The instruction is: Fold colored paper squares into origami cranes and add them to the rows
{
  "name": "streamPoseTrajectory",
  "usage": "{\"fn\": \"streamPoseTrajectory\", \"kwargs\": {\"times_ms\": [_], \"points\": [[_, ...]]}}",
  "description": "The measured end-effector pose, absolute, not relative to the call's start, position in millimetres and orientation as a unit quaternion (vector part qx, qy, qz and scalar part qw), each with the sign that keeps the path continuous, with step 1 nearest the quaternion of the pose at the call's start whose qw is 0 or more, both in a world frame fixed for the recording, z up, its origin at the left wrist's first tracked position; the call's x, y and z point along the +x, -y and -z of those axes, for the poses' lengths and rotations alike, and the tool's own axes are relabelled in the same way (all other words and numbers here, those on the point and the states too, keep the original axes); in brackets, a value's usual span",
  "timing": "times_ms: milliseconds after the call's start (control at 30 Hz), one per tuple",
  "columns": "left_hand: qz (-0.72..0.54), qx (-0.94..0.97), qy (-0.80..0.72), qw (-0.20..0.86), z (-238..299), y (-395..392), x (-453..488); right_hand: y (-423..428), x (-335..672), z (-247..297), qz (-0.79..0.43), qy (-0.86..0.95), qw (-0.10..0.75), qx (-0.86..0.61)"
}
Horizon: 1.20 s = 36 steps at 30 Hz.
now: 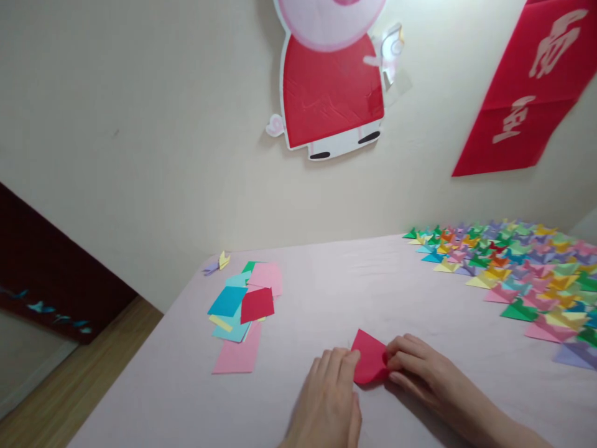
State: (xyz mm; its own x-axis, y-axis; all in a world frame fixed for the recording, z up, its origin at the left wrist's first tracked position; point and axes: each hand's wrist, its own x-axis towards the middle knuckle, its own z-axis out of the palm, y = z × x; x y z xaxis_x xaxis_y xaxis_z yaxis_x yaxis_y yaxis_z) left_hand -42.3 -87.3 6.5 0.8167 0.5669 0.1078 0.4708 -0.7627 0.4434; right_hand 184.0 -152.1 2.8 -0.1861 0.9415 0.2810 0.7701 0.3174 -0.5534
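Observation:
A red sheet of paper lies on the pale pink table surface between my two hands, its near edge bending upward. My left hand is closed at the sheet's left side, fingertips pressed together on its edge. At the right corner, my right hand pinches the paper between thumb and fingers. Some of the sheet is hidden beneath my fingertips.
Loose coloured paper sheets lie in an overlapping pile at the left. Rows of folded paper figures cover the far right. Two small folded pieces sit at the back left corner. The wall rises behind the table.

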Motion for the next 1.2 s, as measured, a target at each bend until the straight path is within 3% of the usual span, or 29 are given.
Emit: {"fn": "streamPoseTrajectory", "kwargs": {"times_ms": [167, 333, 767, 1200], "points": [[-0.168, 0.946, -0.253, 0.111, 38.4, 90.6, -48.6, 139.7, 178.4, -2.5, -0.209, 0.673, 0.282, -0.651], [-0.190, 0.946, -0.259, 0.048, 43.1, 86.0, -47.1, 123.2, 171.7, -4.4, -0.205, 0.622, 0.259, -0.710], [-0.211, 0.951, -0.224, 0.007, 34.3, 79.0, -38.8, 119.1, 164.1, -4.3, -0.182, 0.615, 0.262, -0.721], [-0.310, 0.913, -0.204, -0.168, 70.8, 68.9, -32.4, 114.1, 164.5, 8.0, -0.133, 0.621, 0.282, -0.719]]}}
